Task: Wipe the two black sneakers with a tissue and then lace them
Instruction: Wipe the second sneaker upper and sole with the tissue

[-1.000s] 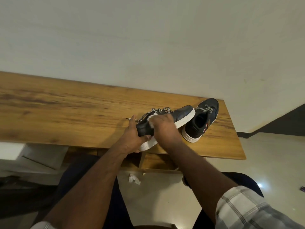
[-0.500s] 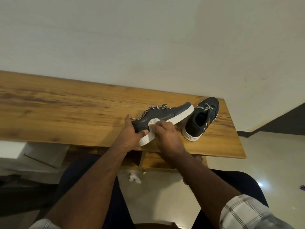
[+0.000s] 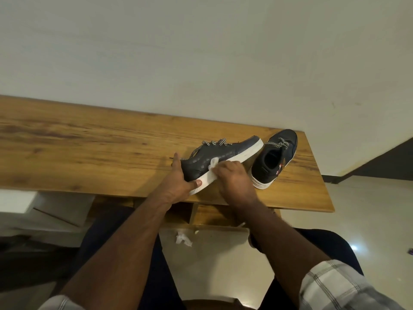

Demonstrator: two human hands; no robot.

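The left hand (image 3: pixel 178 183) grips the heel of the tilted black sneaker (image 3: pixel 220 158), thumb on the white sole, apparently to steady it, while the right hand (image 3: pixel 232 179) pinches a crumpled tissue (image 3: pixel 213 163) against its side panel to wipe it. The second sneaker (image 3: pixel 273 158) stands just beside it near the worktop's (image 3: pixel 89 153) right edge, awaiting its turn; a used tissue scrap (image 3: pixel 183 238) lies on the floor below.
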